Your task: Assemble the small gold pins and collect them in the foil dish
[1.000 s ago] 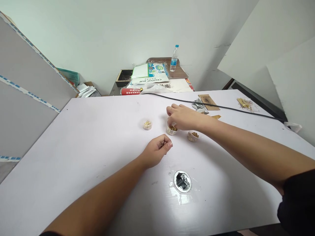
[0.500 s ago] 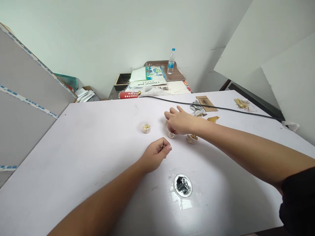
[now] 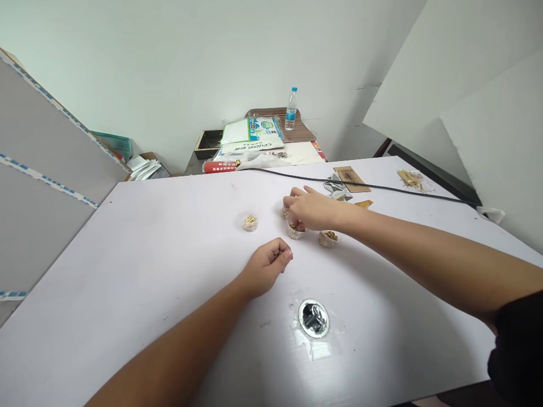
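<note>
Only the view has shifted slightly, the right hand (image 3: 313, 209) bunching its fingers, grip unclear, in a clear plastic cup (image 3: 296, 234) of small brass-coloured pieces (image 3: 293, 227), probably light, stiff, slippery, best pinched mid-length, the left hand (image 3: 269, 264) loosely fisted nearby.

Bright, diffuse indoor light gives the wall (image 3: 169, 68) a faint green cast. The glossy white table (image 3: 139, 254) carries hazy glare near its front and a soft-edged shadow below the right forearm (image 3: 407, 249). Wide-angle distortion stretches the edges; tiny gold-coloured pieces (image 3: 250, 219) look blurry.
</note>
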